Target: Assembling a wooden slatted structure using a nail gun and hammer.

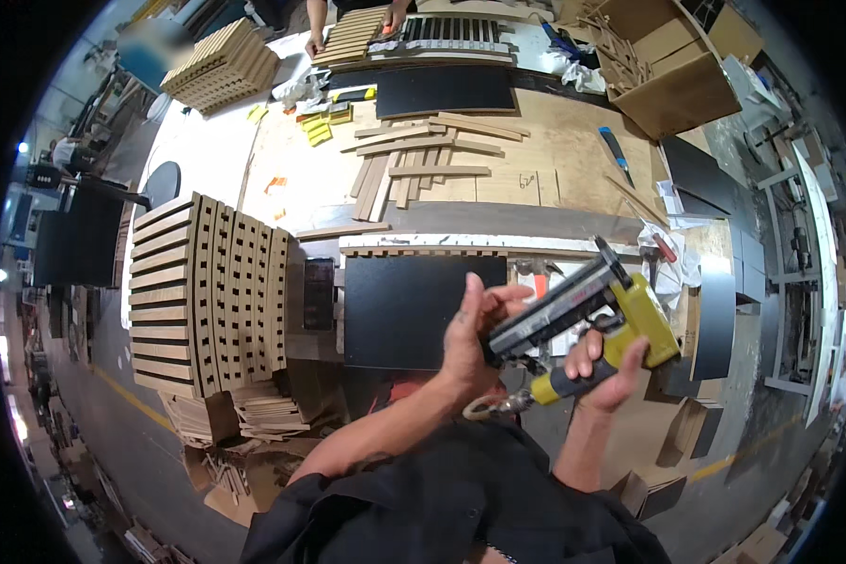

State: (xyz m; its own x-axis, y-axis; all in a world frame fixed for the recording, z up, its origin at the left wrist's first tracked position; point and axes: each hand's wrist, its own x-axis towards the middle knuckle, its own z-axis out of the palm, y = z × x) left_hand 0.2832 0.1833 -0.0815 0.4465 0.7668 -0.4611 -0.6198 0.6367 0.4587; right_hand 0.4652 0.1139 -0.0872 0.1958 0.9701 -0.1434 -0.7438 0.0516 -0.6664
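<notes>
Both hands clasp the yellow nail gun

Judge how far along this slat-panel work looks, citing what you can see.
Done: slatted panels stand stacked at the left. In hand: both the left hand and right hand hold a yellow nail gun. Left: a black panel lies bare, and loose wooden slats wait beyond.

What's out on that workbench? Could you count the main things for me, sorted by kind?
Yellow and black nail gun, held in both hands, left hand and right hand: 1
Black panels lying flat on the bench: 2
Stacks of slatted wood panels: 2
Open cardboard box: 1
Blue-handled tool: 1
Total: 7
</notes>
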